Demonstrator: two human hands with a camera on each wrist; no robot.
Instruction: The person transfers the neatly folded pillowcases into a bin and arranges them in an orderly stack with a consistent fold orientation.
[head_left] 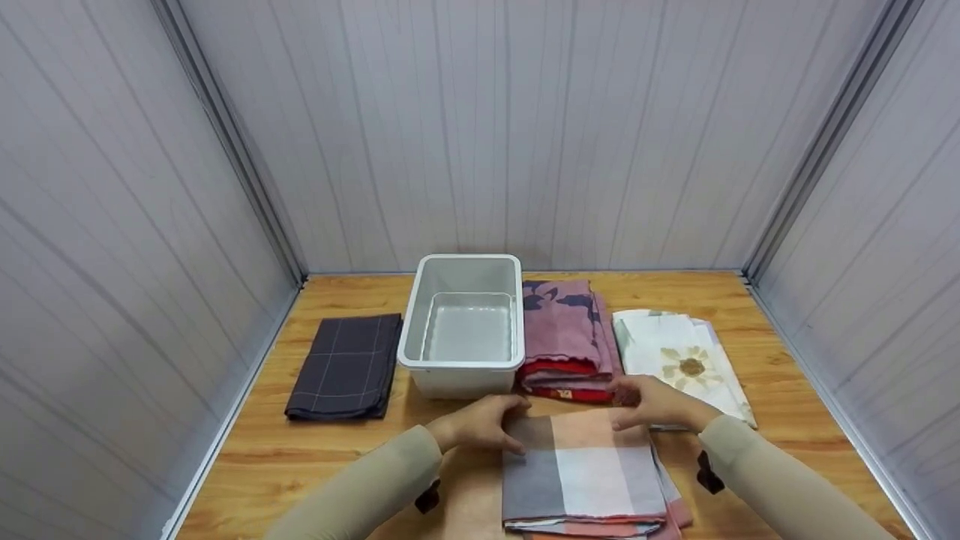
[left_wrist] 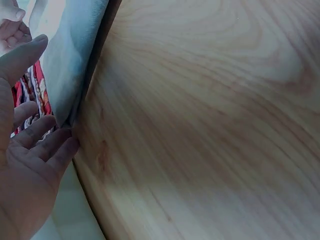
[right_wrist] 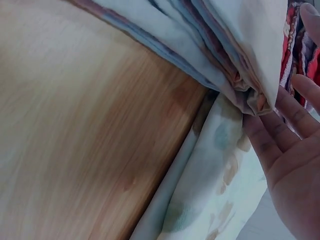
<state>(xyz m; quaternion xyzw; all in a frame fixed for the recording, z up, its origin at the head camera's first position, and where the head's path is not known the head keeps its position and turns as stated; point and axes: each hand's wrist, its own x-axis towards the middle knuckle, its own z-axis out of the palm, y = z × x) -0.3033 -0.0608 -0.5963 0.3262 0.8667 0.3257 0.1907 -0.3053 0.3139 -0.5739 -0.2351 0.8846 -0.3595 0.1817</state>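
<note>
A folded checked cloth [head_left: 596,476] in grey, white and peach lies at the front of the table, its layers stacked unevenly along the near edge. My left hand [head_left: 484,424] is at its far left corner, fingers spread and loosely bent. In the left wrist view, the fingertips [left_wrist: 65,150] reach the cloth's corner. At the far right corner is my right hand [head_left: 660,403], thumb apart from the fingers. The right wrist view has its fingers [right_wrist: 262,140] right at the folded corner, partly hidden behind the cloth [right_wrist: 250,60].
A white plastic bin [head_left: 461,382] stands at the back middle. Left of it lies a dark folded cloth [head_left: 345,367] with thin lines. To its right are a mauve and red folded stack [head_left: 562,330] and a white floral cloth [head_left: 675,360]. Pale walls [head_left: 480,135] enclose the table [head_left: 255,465].
</note>
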